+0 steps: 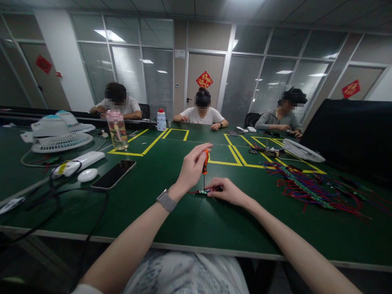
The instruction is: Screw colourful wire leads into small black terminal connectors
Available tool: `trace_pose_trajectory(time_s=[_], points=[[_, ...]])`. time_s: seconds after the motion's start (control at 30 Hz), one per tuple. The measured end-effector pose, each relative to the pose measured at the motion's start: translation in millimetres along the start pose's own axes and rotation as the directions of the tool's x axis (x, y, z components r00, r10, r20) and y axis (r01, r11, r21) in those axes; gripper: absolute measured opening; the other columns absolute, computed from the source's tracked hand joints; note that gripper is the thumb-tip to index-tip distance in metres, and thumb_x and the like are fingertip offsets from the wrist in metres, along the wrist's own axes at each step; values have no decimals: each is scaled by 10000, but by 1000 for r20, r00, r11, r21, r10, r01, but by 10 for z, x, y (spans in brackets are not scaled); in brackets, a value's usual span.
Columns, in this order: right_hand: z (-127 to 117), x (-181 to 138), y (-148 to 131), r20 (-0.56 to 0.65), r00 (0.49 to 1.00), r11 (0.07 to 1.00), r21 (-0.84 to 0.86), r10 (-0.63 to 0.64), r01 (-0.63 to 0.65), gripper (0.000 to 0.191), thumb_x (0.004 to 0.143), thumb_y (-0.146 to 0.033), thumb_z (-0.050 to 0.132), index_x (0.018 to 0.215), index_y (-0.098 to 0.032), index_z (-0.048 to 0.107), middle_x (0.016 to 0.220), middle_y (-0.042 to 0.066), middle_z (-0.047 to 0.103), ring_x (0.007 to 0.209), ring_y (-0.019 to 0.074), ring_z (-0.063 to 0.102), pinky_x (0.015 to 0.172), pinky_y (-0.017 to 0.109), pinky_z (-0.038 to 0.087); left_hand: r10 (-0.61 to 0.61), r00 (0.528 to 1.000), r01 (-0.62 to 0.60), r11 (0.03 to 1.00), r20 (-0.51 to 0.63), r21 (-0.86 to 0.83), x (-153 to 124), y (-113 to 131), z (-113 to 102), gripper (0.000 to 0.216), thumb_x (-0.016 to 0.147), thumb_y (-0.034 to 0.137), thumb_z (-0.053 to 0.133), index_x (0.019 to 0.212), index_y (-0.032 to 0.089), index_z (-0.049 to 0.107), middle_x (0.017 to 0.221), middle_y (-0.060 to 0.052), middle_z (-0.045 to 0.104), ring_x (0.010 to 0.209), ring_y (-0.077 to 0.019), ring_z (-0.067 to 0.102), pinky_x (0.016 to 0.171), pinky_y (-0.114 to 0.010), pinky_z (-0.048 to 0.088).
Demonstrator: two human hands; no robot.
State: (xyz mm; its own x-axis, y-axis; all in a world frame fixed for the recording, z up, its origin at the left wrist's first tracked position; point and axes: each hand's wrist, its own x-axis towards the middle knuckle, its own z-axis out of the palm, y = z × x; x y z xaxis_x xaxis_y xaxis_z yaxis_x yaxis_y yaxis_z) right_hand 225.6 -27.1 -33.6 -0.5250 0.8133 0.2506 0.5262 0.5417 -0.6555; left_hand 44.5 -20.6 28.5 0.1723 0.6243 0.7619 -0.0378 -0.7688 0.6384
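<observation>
My left hand (194, 164), with a watch on its wrist, is closed around the orange and black handle of a screwdriver (205, 164). The screwdriver stands upright, its thin shaft pointing down to a small green circuit board (202, 192) on the table. Whether the tip sits in a screw is too small to tell. Low beside the board, my right hand (225, 190) pinches its right end with thumb and forefinger. A short red wire comes out of the board's left side.
The green table (179, 224) carries a phone (115, 174), a white case (87, 174), black cables (80, 189) and a bottle (118, 130) on the left. To the right lie wired circuit boards (311, 186) and a dark monitor (355, 141). Several people sit opposite.
</observation>
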Motion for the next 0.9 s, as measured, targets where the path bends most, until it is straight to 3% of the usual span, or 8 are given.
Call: trace_pose_trajectory(time_s=[0.1, 0.17, 0.33, 0.43, 0.53, 0.67, 0.8, 0.9], points=[[-5, -2, 1, 12, 1000, 1000, 0, 5, -5, 324, 792, -408, 689, 977, -151, 759, 773, 34, 611, 661, 126, 508, 619, 254, 404, -85, 996, 84, 990, -4, -112, -2, 8, 18, 280, 924, 297, 502, 1129, 183, 655, 1149, -88, 669, 951, -185, 679, 810, -310, 566], [-8, -6, 3, 15, 1000, 1000, 2, 10, -10, 317, 791, -402, 691, 970, -150, 759, 779, 35, 611, 666, 128, 511, 621, 255, 406, -105, 994, 102, 990, -33, -95, -5, 26, 20, 253, 883, 288, 574, 1082, 171, 675, 1063, -85, 695, 861, -169, 687, 757, -288, 566], [-8, -7, 9, 15, 1000, 1000, -9, 12, -12, 317, 780, -412, 703, 970, -165, 759, 793, 34, 611, 674, 130, 513, 627, 257, 413, 17, 996, -8, 994, -83, 113, -13, 54, -5, 175, 814, 301, 676, 952, 204, 723, 902, -37, 643, 807, -139, 621, 679, -229, 512], [-4, -3, 8, 13, 1000, 1000, -16, 9, -9, 307, 786, -401, 698, 965, -159, 759, 793, 38, 617, 670, 132, 515, 627, 260, 410, 54, 997, -43, 984, -61, 172, -18, 44, -3, 217, 906, 304, 550, 1021, 223, 715, 998, -52, 619, 897, -145, 607, 782, -254, 507], [-3, -2, 0, 9, 1000, 1000, -26, 3, -2, 287, 798, -385, 687, 953, -153, 758, 801, 43, 631, 685, 137, 527, 638, 262, 410, 21, 1000, -21, 998, -2, 64, -19, 17, 21, 297, 958, 272, 433, 1143, 228, 662, 1129, -66, 631, 979, -159, 623, 849, -289, 516], [-10, -5, -19, 15, 1000, 1000, -29, 8, -8, 293, 808, -400, 676, 959, -162, 757, 806, 42, 638, 693, 136, 537, 643, 260, 414, -73, 997, 73, 993, 6, -93, -20, -6, 45, 303, 926, 301, 502, 1179, 197, 634, 1097, -84, 657, 850, -150, 662, 719, -266, 557], [-16, -3, -28, 19, 1000, 1000, -24, 6, -6, 287, 810, -398, 675, 949, -162, 759, 808, 45, 641, 692, 135, 534, 641, 259, 414, -19, 999, 21, 999, -43, 50, -25, 16, 28, 213, 848, 293, 633, 1034, 214, 701, 956, -50, 635, 843, -142, 625, 685, -228, 531], [-13, 0, -25, 16, 1000, 1000, -23, 4, -3, 272, 810, -384, 678, 943, -162, 760, 812, 46, 643, 694, 136, 533, 641, 259, 413, 18, 998, -9, 988, -57, 153, -24, 35, 15, 198, 845, 312, 640, 1007, 227, 716, 989, -53, 579, 908, -148, 602, 753, -244, 526]])
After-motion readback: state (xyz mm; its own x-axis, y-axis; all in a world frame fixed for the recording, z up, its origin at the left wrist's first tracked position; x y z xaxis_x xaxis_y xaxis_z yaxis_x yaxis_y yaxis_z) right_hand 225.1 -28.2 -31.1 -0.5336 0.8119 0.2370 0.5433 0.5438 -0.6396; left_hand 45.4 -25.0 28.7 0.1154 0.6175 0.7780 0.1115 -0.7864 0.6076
